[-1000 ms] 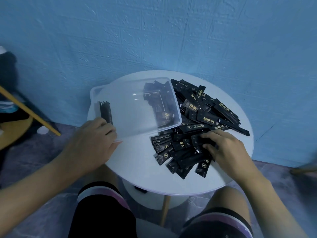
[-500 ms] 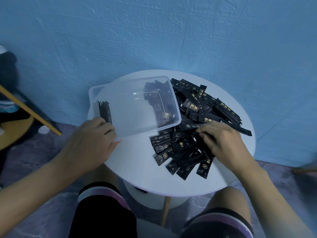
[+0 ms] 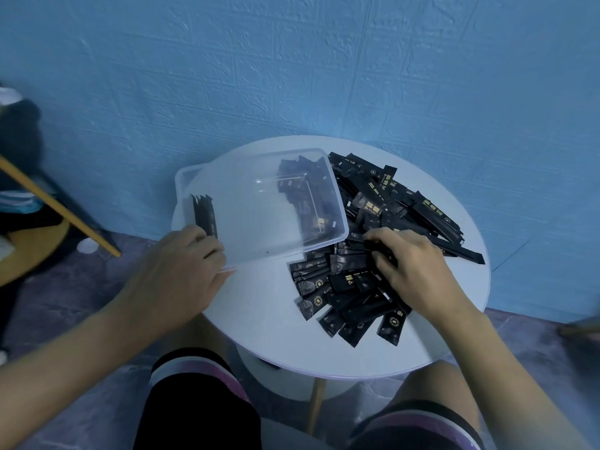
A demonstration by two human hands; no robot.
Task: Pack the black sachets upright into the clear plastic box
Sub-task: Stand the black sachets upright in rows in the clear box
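Observation:
A clear plastic box (image 3: 246,219) sits tilted on the round white table (image 3: 259,319), its right edge propped on a heap of black sachets (image 3: 383,222). A few sachets (image 3: 204,214) stand upright against the box's left wall. My left hand (image 3: 181,274) grips the box's near left corner, fingers curled over the rim by those sachets. My right hand (image 3: 412,267) lies on the heap just right of the box, fingers curled around a sachet from the pile.
The table stands against a blue textured wall (image 3: 292,76). A yellow wooden stool (image 3: 29,251) and slanted yellow stick (image 3: 58,206) are at the left. My knees in dark shorts (image 3: 201,401) are under the table's near edge.
My right hand has slid up and left across the heap toward the box, its fingers closing on sachets. The left hand and the box have stayed put.

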